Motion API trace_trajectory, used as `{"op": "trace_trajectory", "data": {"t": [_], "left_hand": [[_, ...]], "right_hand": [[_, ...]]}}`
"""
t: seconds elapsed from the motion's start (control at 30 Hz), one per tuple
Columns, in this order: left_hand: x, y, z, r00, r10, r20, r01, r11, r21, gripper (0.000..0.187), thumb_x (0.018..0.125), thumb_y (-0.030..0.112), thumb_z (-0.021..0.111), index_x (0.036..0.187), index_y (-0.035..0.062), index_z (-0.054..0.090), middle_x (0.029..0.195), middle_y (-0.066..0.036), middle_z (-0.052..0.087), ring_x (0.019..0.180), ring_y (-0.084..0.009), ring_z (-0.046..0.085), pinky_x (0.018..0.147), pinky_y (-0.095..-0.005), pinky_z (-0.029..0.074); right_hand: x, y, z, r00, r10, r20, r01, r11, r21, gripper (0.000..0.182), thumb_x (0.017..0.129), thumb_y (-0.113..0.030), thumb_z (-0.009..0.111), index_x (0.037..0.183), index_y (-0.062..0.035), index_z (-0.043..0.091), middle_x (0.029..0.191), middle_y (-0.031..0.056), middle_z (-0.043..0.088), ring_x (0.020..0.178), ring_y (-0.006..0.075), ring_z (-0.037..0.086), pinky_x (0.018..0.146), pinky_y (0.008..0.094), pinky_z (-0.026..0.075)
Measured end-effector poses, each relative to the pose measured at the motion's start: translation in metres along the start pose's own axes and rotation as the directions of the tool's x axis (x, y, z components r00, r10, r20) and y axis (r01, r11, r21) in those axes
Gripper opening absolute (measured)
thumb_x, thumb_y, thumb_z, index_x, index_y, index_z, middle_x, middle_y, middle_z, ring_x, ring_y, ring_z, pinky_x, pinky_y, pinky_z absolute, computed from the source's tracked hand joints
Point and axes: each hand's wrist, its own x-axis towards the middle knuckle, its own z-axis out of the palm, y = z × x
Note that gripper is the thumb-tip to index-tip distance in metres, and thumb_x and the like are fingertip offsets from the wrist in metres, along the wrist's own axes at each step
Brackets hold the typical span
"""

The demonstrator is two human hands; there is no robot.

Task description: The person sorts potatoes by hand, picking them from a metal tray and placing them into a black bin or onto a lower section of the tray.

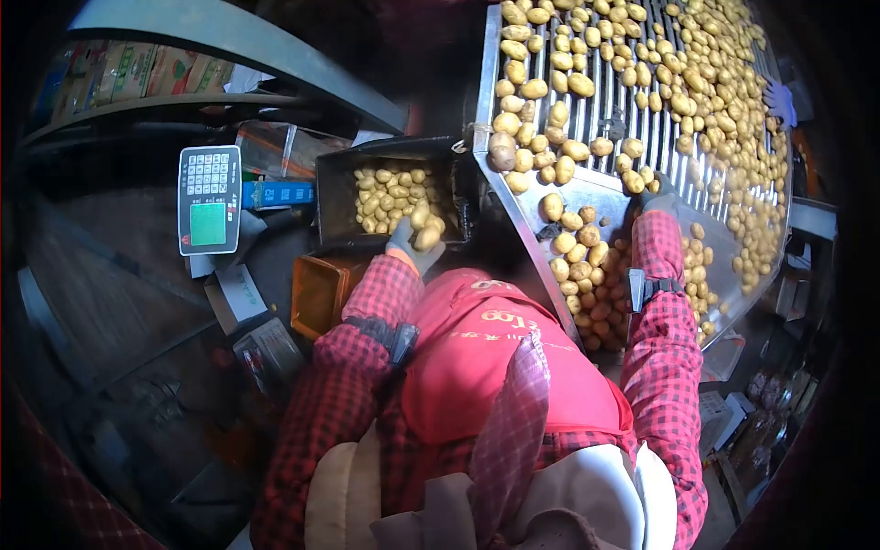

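Observation:
My left hand (pixel 412 247), in a grey glove, is closed around potatoes (pixel 427 236) at the near edge of a black crate (pixel 332 197). Inside that crate lies a heap of potatoes (pixel 390 197). On the right, my right hand (pixel 658 198) wears a dark glove and reaches onto the low end of a slatted metal sorting table (pixel 587 188). Potatoes (pixel 632 181) lie against its fingertips; whether the fingers grip one cannot be made out. More potatoes (pixel 582 270) fill the metal chute below that hand.
A scale display (pixel 209 200) with a green screen stands left of the crate. An orange bin (pixel 316 298) sits just below the crate. Many potatoes (pixel 715 82) cover the slats. A purple-gloved hand of another person (pixel 779 101) is at the table's far right edge.

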Motion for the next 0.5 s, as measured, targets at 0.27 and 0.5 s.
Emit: {"op": "trace_trajectory", "data": {"t": [0.27, 0.5], "left_hand": [[-0.032, 0.011, -0.022, 0.355, -0.277, 0.893, -0.632, -0.775, 0.011, 0.007, 0.077, 0.018, 0.060, 0.082, 0.0174, 0.055, 0.083, -0.001, 0.052, 0.088, -0.0199, 0.053, 0.079, -0.0347, 0.045], [-0.046, 0.002, -0.005, 0.142, -0.259, 0.955, -0.739, -0.670, -0.072, 0.005, 0.081, 0.020, 0.058, 0.079, 0.0171, 0.054, 0.082, -0.001, 0.053, 0.090, -0.0194, 0.055, 0.090, -0.0362, 0.044]], "right_hand": [[-0.024, -0.011, 0.000, 0.967, -0.255, -0.027, 0.248, 0.902, 0.353, 0.053, 0.080, -0.024, 0.082, 0.128, -0.0110, 0.065, 0.117, 0.0114, 0.070, 0.107, 0.0217, 0.066, 0.091, 0.0352, 0.053], [-0.208, -0.174, 0.045, 0.658, -0.690, 0.302, 0.307, 0.612, 0.729, 0.067, 0.074, -0.024, 0.086, 0.133, -0.0061, 0.061, 0.127, 0.0132, 0.065, 0.119, 0.0246, 0.060, 0.103, 0.0356, 0.047]]}}
